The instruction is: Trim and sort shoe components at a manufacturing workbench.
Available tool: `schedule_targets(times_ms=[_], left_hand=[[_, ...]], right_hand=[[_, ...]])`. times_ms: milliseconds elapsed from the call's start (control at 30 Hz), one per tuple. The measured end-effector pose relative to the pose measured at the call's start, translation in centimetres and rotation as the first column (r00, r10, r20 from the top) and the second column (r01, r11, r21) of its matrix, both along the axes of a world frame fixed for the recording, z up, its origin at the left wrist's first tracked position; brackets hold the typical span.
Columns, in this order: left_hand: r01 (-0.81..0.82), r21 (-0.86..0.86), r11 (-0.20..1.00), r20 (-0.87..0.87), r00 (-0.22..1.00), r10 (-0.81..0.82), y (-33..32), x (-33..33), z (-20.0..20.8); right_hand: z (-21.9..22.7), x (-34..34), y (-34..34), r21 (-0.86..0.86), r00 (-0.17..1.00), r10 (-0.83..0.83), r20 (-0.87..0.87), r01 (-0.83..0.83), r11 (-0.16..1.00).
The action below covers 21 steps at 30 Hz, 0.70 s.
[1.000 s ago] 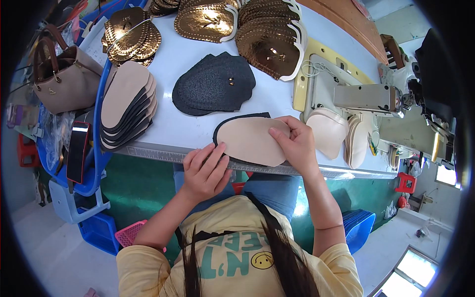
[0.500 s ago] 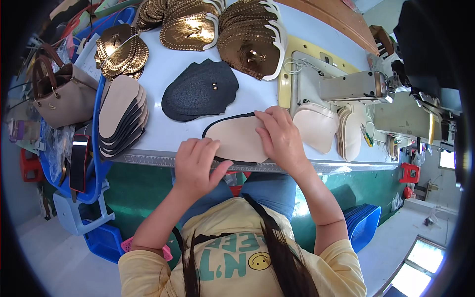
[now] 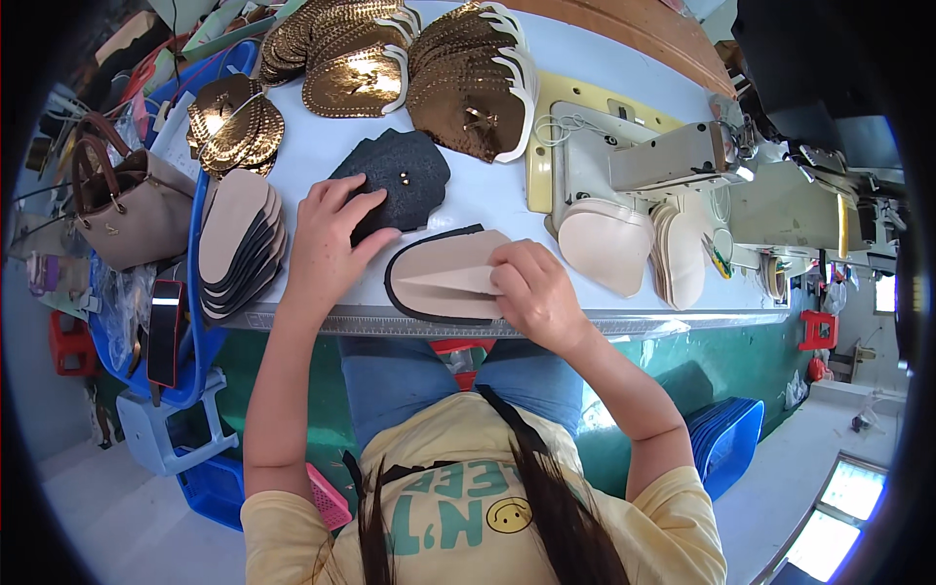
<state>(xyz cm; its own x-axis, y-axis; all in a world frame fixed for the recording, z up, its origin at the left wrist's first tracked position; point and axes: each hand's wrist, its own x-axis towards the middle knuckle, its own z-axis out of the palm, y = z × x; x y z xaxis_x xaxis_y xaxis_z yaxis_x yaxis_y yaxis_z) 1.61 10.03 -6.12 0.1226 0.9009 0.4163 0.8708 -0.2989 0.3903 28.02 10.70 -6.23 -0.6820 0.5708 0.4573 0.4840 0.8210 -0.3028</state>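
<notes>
My right hand (image 3: pixel 536 292) pinches the right end of a beige rounded panel (image 3: pixel 429 288), which bends up into a ridge along its middle. It lies at the table's front edge on a black piece (image 3: pixel 395 300) whose dark rim shows around the curved left end. My left hand (image 3: pixel 336 229), its fingers spread, touches the near left side of a stack of black textured panels (image 3: pixel 405 180) with small gold studs on the top one. Its fingertips lie over the top panel.
Overlapping beige-and-black panels (image 3: pixel 234 244) lie left, gold stitched panels (image 3: pixel 473 102) at the back. A sewing machine (image 3: pixel 673 156) stands right, with beige panels (image 3: pixel 604 244) before it. A blue tub (image 3: pixel 190 346) holding a handbag (image 3: pixel 136 200) adjoins the table's left side.
My left hand has gone from the beige panel up and left to the black stack. The beige panel, flat before, is now bent up by my right hand. The view has shifted slightly.
</notes>
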Motion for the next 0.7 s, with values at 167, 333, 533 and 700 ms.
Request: schedule_targets(times_ms=[167,333,533,700], left_hand=[[-0.008,0.019,1.0,-0.056,0.998,0.009,0.0,0.7,0.5],[-0.011,0.063,0.998,-0.041,0.999,0.014,0.2,0.7,-0.3],[-0.073,0.226,0.971,-0.015,0.997,0.079,0.0,1.1,-1.6],[0.052,0.484,0.873,-0.021,0.999,-0.048,-4.0,3.9,0.5]], right_hand=[[0.1,0.1,-0.2,-0.295,0.975,-0.062,-0.214,-0.004,0.955],[0.2,2.3,1.0,-0.56,0.774,-0.262,-0.576,-0.14,0.817],[1.1,5.4,0.7,-0.694,0.551,-0.56,-0.619,-0.049,0.719],[1.6,7.5,0.3,-0.769,0.452,-0.685,-0.571,-0.004,0.639]])
